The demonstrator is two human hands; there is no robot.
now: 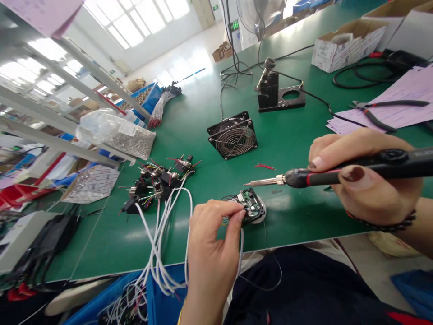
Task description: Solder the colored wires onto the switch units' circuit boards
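My right hand [368, 180] is closed around a black soldering iron [304, 177], its metal tip pointing left just above the circuit board. The green circuit board [252, 203] sits in a small round housing near the table's front edge. My left hand [216, 243] pinches at the board's left side with thumb and forefinger; what lies between the fingertips is too small to make out, perhaps a thin wire. A white cable [241, 248] hangs from the housing over the edge. Short red wires [264, 166] lie behind the board.
A small fan [233, 135] stands behind the board, with an iron stand [280, 95] farther back. Several wired black parts [158, 183] with white cables lie at left. Cutting pliers [375, 110] rest on pink papers [402, 97] at right. A bag of small parts [131, 137] lies back left.
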